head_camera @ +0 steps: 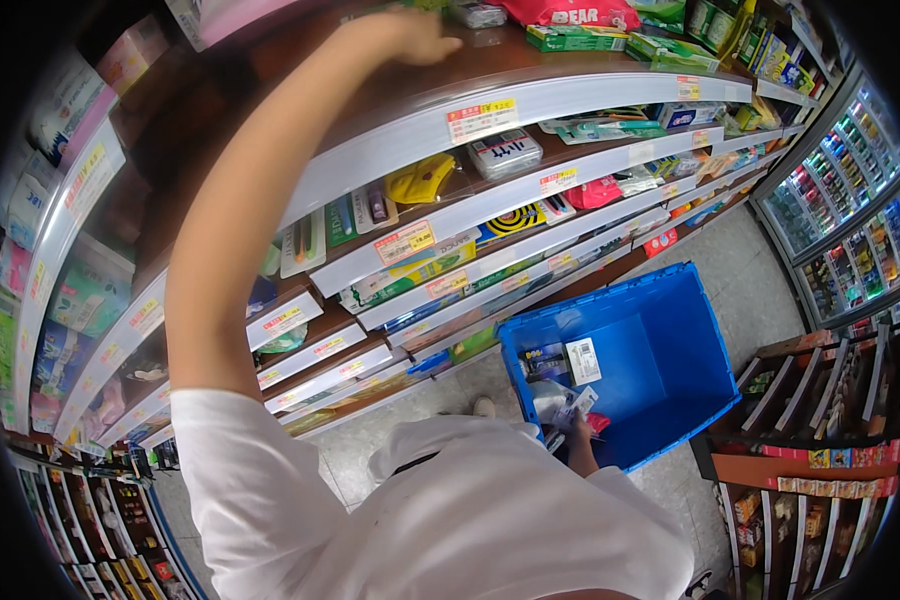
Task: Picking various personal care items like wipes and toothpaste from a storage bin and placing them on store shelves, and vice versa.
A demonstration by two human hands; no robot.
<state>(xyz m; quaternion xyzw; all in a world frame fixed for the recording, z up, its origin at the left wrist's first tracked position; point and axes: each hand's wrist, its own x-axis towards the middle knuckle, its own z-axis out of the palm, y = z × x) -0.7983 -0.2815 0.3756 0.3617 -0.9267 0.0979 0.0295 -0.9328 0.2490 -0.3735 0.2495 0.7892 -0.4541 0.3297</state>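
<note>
My left arm reaches up over the top shelf board [495, 56]. My left hand [409, 37] is blurred there, beside a clear-wrapped package [483, 15], and its fingertips are partly lost against the goods behind. Low on the right, my right hand [581, 433] is inside a blue plastic crate [664, 360] and grips a carded package [583, 401]. Something red [598, 423] shows right by those fingers. A white box [583, 361] with a printed code and a dark package [546, 361] lie in the crate, near clear plastic packaging [549, 397].
Tiered shelves with price strips [484, 120] curve across in front of me, holding toothbrush packs [303, 244] and a yellow pack [421, 178]. Green boxes [577, 37] sit on top. A glass-door drinks cooler [840, 180] stands right, with another shelf rack [810, 390] below it.
</note>
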